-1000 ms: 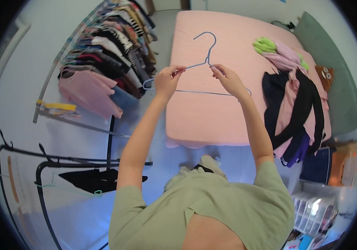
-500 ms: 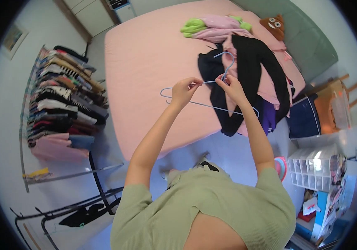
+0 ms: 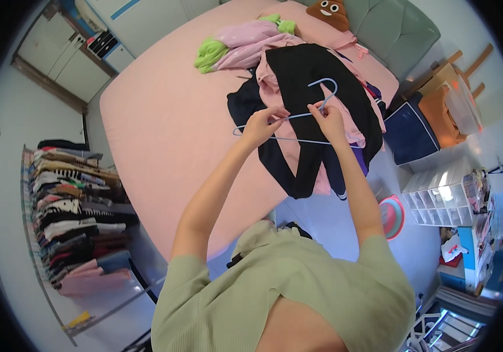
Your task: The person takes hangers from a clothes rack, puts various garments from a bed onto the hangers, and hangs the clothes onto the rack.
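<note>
Both my hands hold a light blue wire clothes hanger (image 3: 304, 140) in front of me, its hook pointing up and away. My left hand (image 3: 261, 124) pinches the upper bar left of the middle. Fingers of my right hand (image 3: 329, 123) close on it beside the base of the hook. Behind and below the hanger, a pile of clothes lies on the bed (image 3: 151, 135). Black trousers or leggings (image 3: 295, 70) lie on top, with pink clothing (image 3: 268, 79) beneath and a dark navy garment (image 3: 243, 101) at the left.
A pink and lime green bundle (image 3: 242, 44) and a brown plush cushion (image 3: 329, 14) are at the bed's far end. To the left stands a rack of hanging clothes (image 3: 75, 205). At the right are a navy storage box (image 3: 410, 136), clear drawers (image 3: 439, 202) and a pink basin (image 3: 391, 217).
The view has turned to the right, so the bed and rack appear shifted left. The hanger is still in both hands and now lies over the black garment.
</note>
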{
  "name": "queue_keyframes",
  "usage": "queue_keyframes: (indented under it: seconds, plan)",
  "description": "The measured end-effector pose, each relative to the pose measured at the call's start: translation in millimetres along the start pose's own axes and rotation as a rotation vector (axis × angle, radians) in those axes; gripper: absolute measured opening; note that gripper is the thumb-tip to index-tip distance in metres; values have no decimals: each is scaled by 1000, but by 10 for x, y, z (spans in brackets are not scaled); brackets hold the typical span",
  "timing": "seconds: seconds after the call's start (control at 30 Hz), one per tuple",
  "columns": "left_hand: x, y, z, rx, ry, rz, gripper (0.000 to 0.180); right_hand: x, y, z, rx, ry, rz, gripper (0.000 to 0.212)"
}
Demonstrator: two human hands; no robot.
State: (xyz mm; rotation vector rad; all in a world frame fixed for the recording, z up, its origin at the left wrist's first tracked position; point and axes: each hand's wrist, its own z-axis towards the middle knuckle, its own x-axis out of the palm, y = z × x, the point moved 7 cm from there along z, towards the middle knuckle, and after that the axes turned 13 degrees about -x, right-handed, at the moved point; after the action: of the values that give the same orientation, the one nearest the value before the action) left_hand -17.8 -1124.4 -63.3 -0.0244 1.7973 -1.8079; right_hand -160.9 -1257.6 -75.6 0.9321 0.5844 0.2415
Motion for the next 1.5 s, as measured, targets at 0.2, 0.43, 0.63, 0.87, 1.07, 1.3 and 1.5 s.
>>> queue_keyframes:
  seconds: [0.2,0.43,0.63,0.87,1.07,1.3,1.5]
  plan:
    - [-158,-101,693,130,-151,202,22,-507,-190,590,-37,-146,-84,16]
    - [-165,606,1598,15,-210,106,32,-971,-1060,1196,-19,-227,-245,18]
    - [-13,1344,2435,-330,-280,176,60,-1224,-2131,1977,-64,-50,-260,16]
    - [267,2163,3196,-577,-210,676,69,-981,-3377,2836,103,174,-94,21]
    - [279,2653,3603,-726,-284,594,75,-384,-4282,3209,555,380,243,36]
    - [16,2896,3797,-889,-614,277,80,173,-4572,3553,165,529,-60,50]
    - [133,2562,4092,-771,-449,-235,58,112,-4611,3537,282,596,89,48]
